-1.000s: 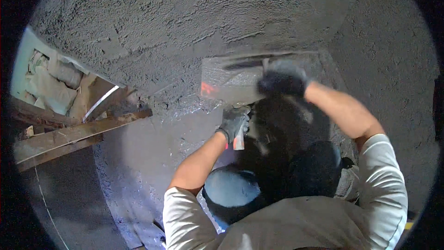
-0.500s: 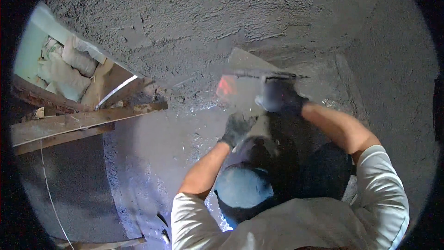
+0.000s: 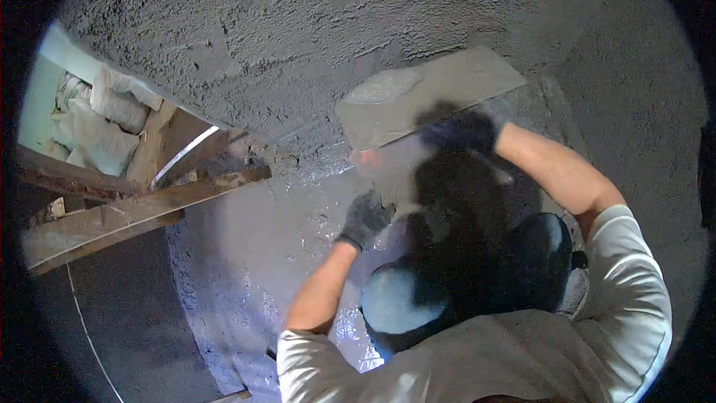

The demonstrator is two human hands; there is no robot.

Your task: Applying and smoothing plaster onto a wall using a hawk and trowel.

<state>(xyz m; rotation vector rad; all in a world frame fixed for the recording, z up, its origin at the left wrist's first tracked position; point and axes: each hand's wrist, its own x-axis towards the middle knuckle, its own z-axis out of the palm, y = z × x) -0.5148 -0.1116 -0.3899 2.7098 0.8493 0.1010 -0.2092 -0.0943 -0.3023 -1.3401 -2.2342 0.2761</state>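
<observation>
My right hand, in a dark glove, grips a plastering trowel by its far-right side. The long grey rectangular blade is tilted, its broad face showing, with a patch of wet mortar at its left end. Lower and to the left, my left hand, also gloved, is closed above the wet grey surface. A small pale edge shows by its fingertips, but I cannot make out what it is. Rough grey mortar covers the area beyond the trowel; smoother wet mortar lies nearer.
Wooden boards run along the left, beside an opening with pale sacks in it. A thin white cord hangs at lower left. My bent knees are close below the hands. A dark grey wall rises at right.
The trowel has turned from nearly edge-on to showing its broad face, and sits farther away. My left hand has moved slightly left and nearer.
</observation>
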